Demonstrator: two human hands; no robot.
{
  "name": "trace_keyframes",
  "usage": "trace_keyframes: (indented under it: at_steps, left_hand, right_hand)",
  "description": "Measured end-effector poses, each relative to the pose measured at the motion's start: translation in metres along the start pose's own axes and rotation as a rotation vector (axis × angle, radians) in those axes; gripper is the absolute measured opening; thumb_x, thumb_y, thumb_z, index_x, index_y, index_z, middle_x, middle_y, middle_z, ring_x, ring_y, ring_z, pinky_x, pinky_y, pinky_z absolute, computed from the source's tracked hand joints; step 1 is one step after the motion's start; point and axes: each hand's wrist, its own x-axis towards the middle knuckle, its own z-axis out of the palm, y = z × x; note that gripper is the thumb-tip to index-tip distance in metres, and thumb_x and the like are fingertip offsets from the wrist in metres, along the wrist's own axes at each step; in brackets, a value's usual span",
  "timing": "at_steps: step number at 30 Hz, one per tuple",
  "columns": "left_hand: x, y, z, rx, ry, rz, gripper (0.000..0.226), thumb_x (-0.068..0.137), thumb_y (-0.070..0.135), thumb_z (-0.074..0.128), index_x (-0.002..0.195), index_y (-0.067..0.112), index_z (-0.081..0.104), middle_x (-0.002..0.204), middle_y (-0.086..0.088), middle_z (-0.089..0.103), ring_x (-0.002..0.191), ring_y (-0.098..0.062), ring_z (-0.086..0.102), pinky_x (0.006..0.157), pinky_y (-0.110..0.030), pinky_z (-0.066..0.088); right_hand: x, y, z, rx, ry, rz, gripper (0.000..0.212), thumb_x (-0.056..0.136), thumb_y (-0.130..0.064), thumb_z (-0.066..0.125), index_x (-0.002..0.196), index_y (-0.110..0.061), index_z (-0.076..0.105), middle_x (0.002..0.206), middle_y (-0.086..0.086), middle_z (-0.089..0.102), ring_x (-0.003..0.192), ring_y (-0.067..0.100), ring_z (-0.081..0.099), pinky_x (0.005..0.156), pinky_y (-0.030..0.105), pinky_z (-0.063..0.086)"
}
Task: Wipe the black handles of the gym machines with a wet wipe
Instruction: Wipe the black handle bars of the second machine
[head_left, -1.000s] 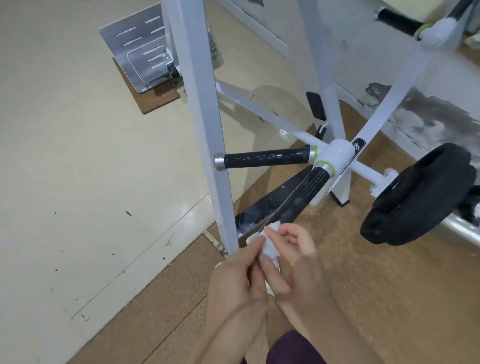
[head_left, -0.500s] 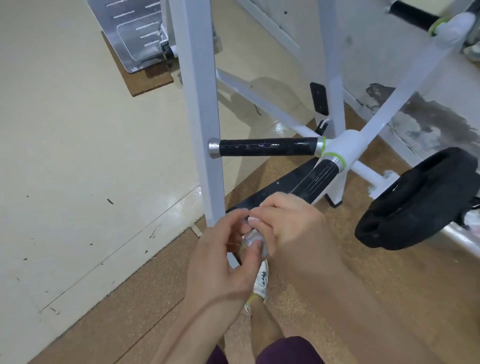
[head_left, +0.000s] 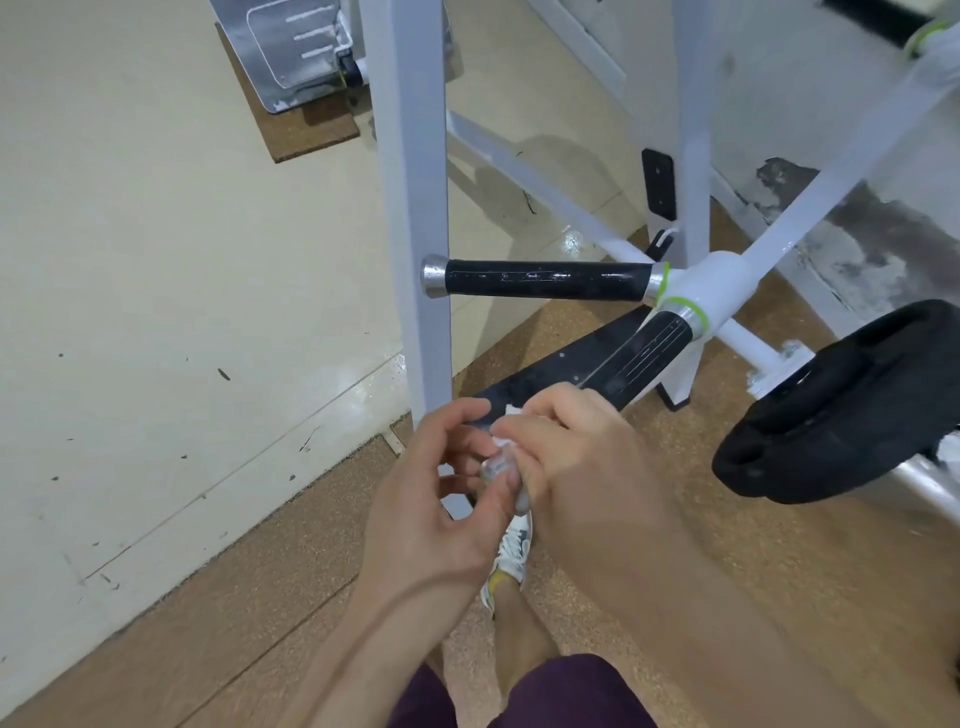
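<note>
A white wet wipe (head_left: 503, 457) is bunched between both hands, mostly hidden by fingers. My left hand (head_left: 441, 499) pinches it from the left and my right hand (head_left: 576, 462) covers it from the right. Just above them a black handle (head_left: 545, 279) with a silver end cap sticks out leftward from the white joint (head_left: 714, 288). A second black handle (head_left: 644, 353) slants down from the same joint toward my hands; its lower end lies under my right hand. Another black handle (head_left: 872, 21) shows at the top right.
A white upright post (head_left: 410, 208) stands just left of the handles. A black weight plate (head_left: 841, 405) hangs at the right. A metal footplate (head_left: 291, 47) lies at the top. My shoe (head_left: 511, 561) stands on the brown cork floor below my hands.
The view has drifted down and left over the second. My hands rose from below the slanted handle to its lower end, working the wipe between the fingers.
</note>
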Motion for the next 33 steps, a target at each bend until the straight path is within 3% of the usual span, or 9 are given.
trace_keyframes:
  at_steps: [4, 7, 10, 14, 16, 20, 24, 29, 33]
  left_hand:
    - [-0.001, 0.001, 0.000, 0.055, -0.033, 0.011, 0.042, 0.078, 0.028, 0.062, 0.116, 0.043, 0.051, 0.095, 0.016, 0.060, 0.090, -0.006, 0.059, 0.076, -0.016, 0.050]
    - [0.000, 0.002, 0.000, 0.086, -0.028, 0.021, 0.041, 0.077, 0.028, 0.061, 0.113, 0.045, 0.053, 0.096, 0.017, 0.060, 0.091, -0.007, 0.058, 0.077, -0.020, 0.051]
    - [0.001, 0.002, 0.001, 0.072, -0.014, 0.031, 0.041, 0.075, 0.024, 0.062, 0.111, 0.042, 0.057, 0.096, 0.019, 0.059, 0.088, -0.007, 0.058, 0.076, -0.021, 0.052]
    - [0.000, 0.003, -0.001, 0.131, -0.018, 0.086, 0.038, 0.078, 0.023, 0.062, 0.111, 0.041, 0.060, 0.100, 0.020, 0.057, 0.090, -0.009, 0.058, 0.075, -0.018, 0.051]
    - [0.000, 0.003, -0.002, 0.165, -0.016, 0.112, 0.037, 0.079, 0.022, 0.062, 0.112, 0.038, 0.062, 0.102, 0.018, 0.057, 0.090, -0.009, 0.058, 0.076, -0.019, 0.050]
    - [0.002, 0.003, -0.002, 0.170, -0.027, 0.109, 0.036, 0.079, 0.021, 0.061, 0.110, 0.038, 0.066, 0.102, 0.022, 0.060, 0.090, -0.007, 0.059, 0.076, -0.016, 0.048]
    - [0.001, 0.002, -0.003, 0.192, -0.048, 0.095, 0.032, 0.083, 0.031, 0.058, 0.112, 0.043, 0.064, 0.103, 0.027, 0.061, 0.093, -0.003, 0.058, 0.080, -0.019, 0.047]
    - [0.002, 0.004, -0.003, 0.237, -0.067, 0.123, 0.035, 0.084, 0.030, 0.057, 0.115, 0.047, 0.061, 0.104, 0.026, 0.060, 0.095, -0.008, 0.058, 0.083, -0.032, 0.048]
    - [0.005, 0.007, -0.001, 0.302, -0.107, 0.154, 0.036, 0.087, 0.034, 0.055, 0.118, 0.052, 0.055, 0.104, 0.028, 0.059, 0.099, -0.006, 0.053, 0.084, -0.027, 0.043]
  right_hand:
    - [0.011, 0.013, -0.011, -0.039, -0.002, -0.185, 0.028, 0.077, -0.022, 0.045, 0.069, -0.017, 0.071, 0.070, -0.003, 0.068, 0.070, 0.007, 0.046, 0.061, 0.025, 0.042]
    - [0.015, 0.022, -0.016, -0.081, 0.017, -0.037, 0.025, 0.079, -0.020, 0.048, 0.081, -0.016, 0.073, 0.077, -0.003, 0.072, 0.069, 0.019, 0.056, 0.060, 0.030, 0.050]
    - [-0.001, 0.003, -0.002, -0.073, -0.021, -0.071, 0.025, 0.066, -0.009, 0.065, 0.087, -0.018, 0.074, 0.080, -0.007, 0.072, 0.070, 0.018, 0.059, 0.056, 0.025, 0.050]
    - [0.004, 0.015, -0.011, -0.040, 0.063, -0.025, 0.031, 0.075, -0.013, 0.049, 0.090, -0.013, 0.075, 0.083, -0.004, 0.074, 0.073, 0.020, 0.062, 0.059, 0.024, 0.049]
    - [0.002, 0.017, -0.009, -0.051, 0.093, 0.036, 0.030, 0.075, -0.011, 0.050, 0.093, -0.011, 0.075, 0.087, -0.002, 0.074, 0.078, 0.021, 0.062, 0.062, 0.028, 0.052]
    - [-0.020, 0.012, 0.005, 0.092, 0.158, -0.110, 0.023, 0.083, -0.010, 0.054, 0.095, -0.009, 0.073, 0.096, 0.000, 0.072, 0.080, 0.020, 0.059, 0.070, 0.027, 0.048]
    - [-0.009, 0.036, 0.000, 0.048, 0.272, 0.007, 0.027, 0.089, -0.008, 0.047, 0.100, -0.004, 0.071, 0.095, 0.006, 0.071, 0.080, 0.027, 0.060, 0.069, 0.036, 0.049]
    - [-0.028, 0.018, 0.008, 0.152, 0.237, -0.056, 0.031, 0.091, -0.007, 0.042, 0.096, -0.006, 0.073, 0.097, 0.001, 0.071, 0.081, 0.022, 0.061, 0.071, 0.030, 0.049]
    - [-0.020, 0.030, 0.008, 0.138, 0.346, 0.073, 0.026, 0.090, -0.006, 0.047, 0.100, -0.003, 0.071, 0.098, 0.003, 0.070, 0.087, 0.020, 0.061, 0.082, 0.023, 0.048]
